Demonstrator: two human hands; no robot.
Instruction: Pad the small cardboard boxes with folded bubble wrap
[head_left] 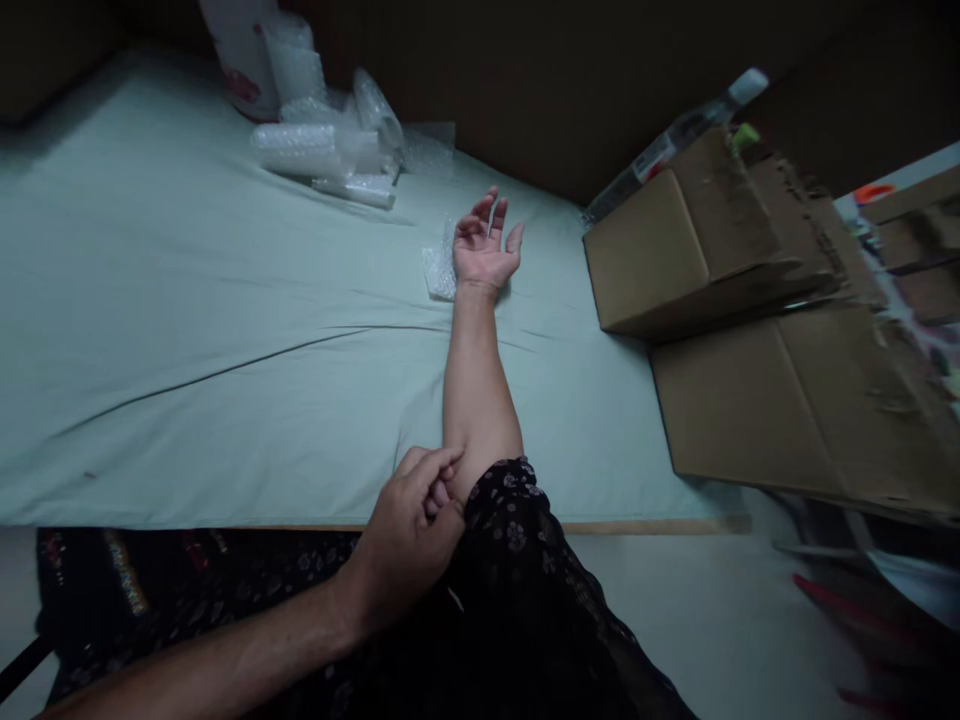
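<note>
My right hand (486, 246) lies palm up on the pale green cloth (225, 400), fingers apart and loosely curled, holding nothing. A small piece of bubble wrap (439, 275) lies beside it, partly hidden by the hand and wrist. At the crook of the right arm, my left hand (416, 510) is closed, its fingertips touching the skin next to the hem of the dark flowered sleeve (517, 510). Whether anything is pinched in those fingers is hidden.
Several rolls of bubble wrap (322, 145) lie at the back left, by a white container (244, 60) with a pink print. Two cardboard boxes (652, 250) stand on the right, with a clear plastic bottle (675, 140) behind them. A wooden edge (645, 526) runs along the front.
</note>
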